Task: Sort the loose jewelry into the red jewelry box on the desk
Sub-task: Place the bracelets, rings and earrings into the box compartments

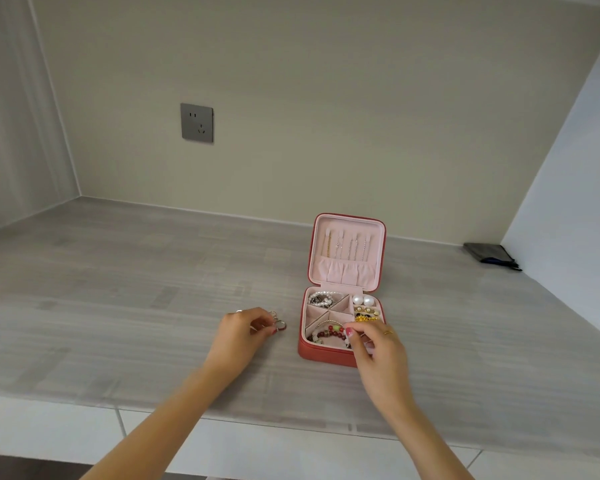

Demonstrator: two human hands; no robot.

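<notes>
Open red jewelry box (321, 355) holds pearls (363, 301) and beaded bracelet (329, 332).

R hand (378, 344) hides box's (321, 356) front-right corner.

Bare worktop (118, 289) left of the jewelry box (326, 355); upright lid (347, 251) blocking behind, dark pouch (490, 255) far right.

Red box (326, 355) open on grey worktop (118, 306), lid (346, 252) upright with chains. Compartments hold pearls, earrings, beaded bracelet (328, 333). Left hand (238, 336) just left of box, fingers curled at small rings (279, 323) on worktop. Right hand (378, 348) over box's near right corner, fingertips pinched. Wall socket (196, 122). Dark pouch (490, 255) far right.
</notes>
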